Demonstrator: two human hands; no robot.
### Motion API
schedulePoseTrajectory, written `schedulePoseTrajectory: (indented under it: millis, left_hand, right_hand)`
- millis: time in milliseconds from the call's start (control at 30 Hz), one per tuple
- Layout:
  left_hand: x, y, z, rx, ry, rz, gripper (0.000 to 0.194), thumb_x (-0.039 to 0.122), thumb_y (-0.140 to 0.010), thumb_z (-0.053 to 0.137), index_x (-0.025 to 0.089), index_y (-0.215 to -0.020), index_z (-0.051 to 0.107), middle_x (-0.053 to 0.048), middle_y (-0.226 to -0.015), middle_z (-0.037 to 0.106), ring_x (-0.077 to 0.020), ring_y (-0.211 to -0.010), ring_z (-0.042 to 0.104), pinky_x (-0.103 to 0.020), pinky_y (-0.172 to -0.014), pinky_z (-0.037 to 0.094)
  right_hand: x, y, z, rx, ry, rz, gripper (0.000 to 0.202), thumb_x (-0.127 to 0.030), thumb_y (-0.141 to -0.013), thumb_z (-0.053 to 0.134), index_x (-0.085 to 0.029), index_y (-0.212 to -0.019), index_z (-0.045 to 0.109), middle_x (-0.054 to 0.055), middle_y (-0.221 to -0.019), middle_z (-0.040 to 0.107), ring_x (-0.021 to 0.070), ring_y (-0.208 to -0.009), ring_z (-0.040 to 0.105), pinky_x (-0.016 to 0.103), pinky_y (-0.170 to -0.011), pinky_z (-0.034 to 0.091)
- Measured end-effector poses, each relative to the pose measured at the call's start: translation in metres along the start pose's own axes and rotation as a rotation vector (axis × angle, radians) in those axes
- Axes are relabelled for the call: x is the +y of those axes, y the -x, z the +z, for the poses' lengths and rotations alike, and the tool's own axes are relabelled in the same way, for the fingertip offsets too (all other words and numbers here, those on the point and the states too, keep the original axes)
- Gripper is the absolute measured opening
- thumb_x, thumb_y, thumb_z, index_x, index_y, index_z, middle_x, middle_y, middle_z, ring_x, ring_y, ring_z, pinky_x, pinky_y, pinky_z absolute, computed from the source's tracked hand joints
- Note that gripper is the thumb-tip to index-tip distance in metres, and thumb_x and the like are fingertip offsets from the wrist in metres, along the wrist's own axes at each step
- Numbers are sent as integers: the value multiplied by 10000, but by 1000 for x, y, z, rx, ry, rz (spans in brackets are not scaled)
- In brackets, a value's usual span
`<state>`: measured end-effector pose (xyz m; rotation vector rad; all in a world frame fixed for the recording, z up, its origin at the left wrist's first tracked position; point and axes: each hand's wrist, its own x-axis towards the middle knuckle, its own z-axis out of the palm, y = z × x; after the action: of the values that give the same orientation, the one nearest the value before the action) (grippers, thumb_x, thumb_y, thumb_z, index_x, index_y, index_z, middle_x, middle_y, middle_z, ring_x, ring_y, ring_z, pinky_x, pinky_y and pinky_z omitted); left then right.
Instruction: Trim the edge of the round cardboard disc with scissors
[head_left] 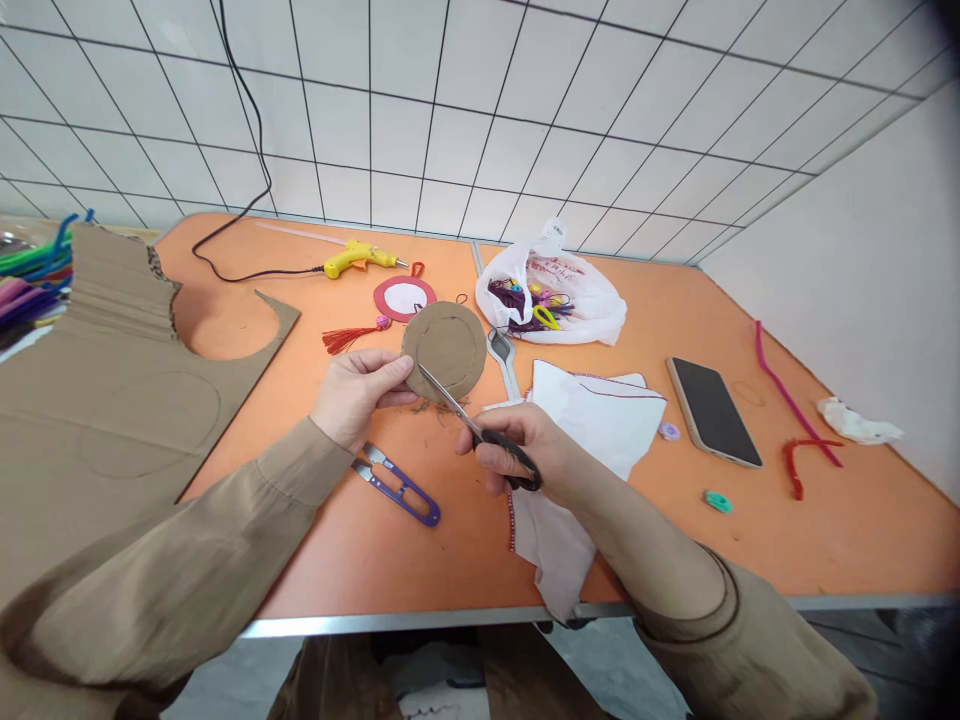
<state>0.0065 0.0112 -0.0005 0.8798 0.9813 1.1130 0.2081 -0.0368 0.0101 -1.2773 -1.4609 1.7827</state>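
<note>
A round cardboard disc point(450, 345) with a circle drawn inside its rim is held up over the orange table. My left hand point(360, 390) pinches its left edge between thumb and fingers. In my right hand point(525, 445) are black-handled scissors point(514, 458), their blades pointing up and left across the disc's lower left part. The blades look closed or nearly so. Small dark scraps lie on the table just below the disc. Behind it is a red-rimmed round piece point(405, 297) with a white centre, beside a red tassel point(351, 338).
Purple thread snips point(405, 492) lie near my left wrist. Large cut cardboard point(127, 400) covers the left side. A yellow glue gun point(364, 259), a white bag of threads point(592, 305) and the wall stand behind. White cloth point(592, 410), a phone point(714, 410) and pipe cleaners point(791, 390) lie rightward.
</note>
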Motion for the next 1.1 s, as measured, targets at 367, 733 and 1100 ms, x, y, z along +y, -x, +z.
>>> schedulePoseTrajectory:
  millis: [367,733,1100]
  left_hand:
    - [-2,-2,1,9,66,-52,308,355,-496,902,133,-637,741,-83,-649,742,-171,-572,697,-238,-564,585]
    - [-1,-9,-4,25,119,-21,308,308,-503,899,124,-677,724,-49,-652,730,-161,-607,697,-242,-570,588]
    - [0,-4,-1,-24,58,32,357,383,-504,902,125,-690,739,-40,-651,721,-144,-610,680,-231,-586,587]
  right_hand:
    - [-7,4,3,42,87,-32,367,-457,-633,787,-167,-634,562,-61,-498,465,74,-415,473,211,-416,359]
    - [-1,6,-4,-63,53,-124,533,-648,-702,709,-145,-858,628,-4,-589,586,140,-560,588,258,-539,435]
    - [-2,7,-2,-28,27,-109,502,-607,-705,736,-140,-861,639,-11,-581,586,118,-522,561,239,-514,406]
